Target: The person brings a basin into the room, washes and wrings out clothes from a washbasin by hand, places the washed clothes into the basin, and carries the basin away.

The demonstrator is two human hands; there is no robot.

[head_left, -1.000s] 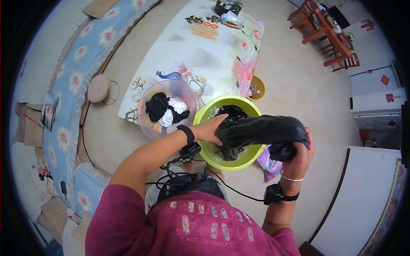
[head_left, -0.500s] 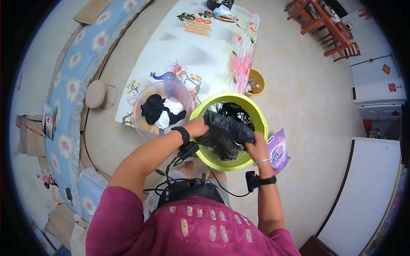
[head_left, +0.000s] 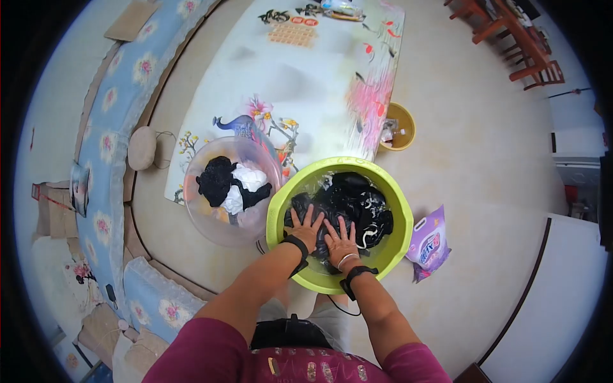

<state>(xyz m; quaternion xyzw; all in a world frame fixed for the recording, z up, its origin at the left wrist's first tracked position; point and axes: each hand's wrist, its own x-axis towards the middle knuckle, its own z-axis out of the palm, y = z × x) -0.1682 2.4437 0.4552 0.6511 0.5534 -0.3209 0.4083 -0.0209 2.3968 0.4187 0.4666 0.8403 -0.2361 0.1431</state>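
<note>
Dark wet clothes (head_left: 348, 198) lie in water inside a lime-green basin (head_left: 403, 223) in front of me. My left hand (head_left: 305, 231) presses flat on them with fingers spread, toward the basin's left side. Close beside it, my right hand (head_left: 341, 244) also rests on the dark cloth, fingers spread and pointing away from me. A pale cord-like strip (head_left: 370, 226) shows on the clothes to the right. Left of the basin stands a clear plastic tub (head_left: 198, 220) holding black clothing (head_left: 217, 180) and white clothing (head_left: 250, 177).
A purple detergent bag (head_left: 429, 246) stands on the floor right of the basin. Beyond is a low table (head_left: 306, 83) with a painted cover, a yellow bin (head_left: 402, 127) at its right edge. A stool (head_left: 142, 148) and a blue floral sofa (head_left: 105, 147) are on the left.
Both hands have let go of the black garment they held stretched over the basin. It is down among the clothes, and the palms now press there. The view has shifted slightly.
</note>
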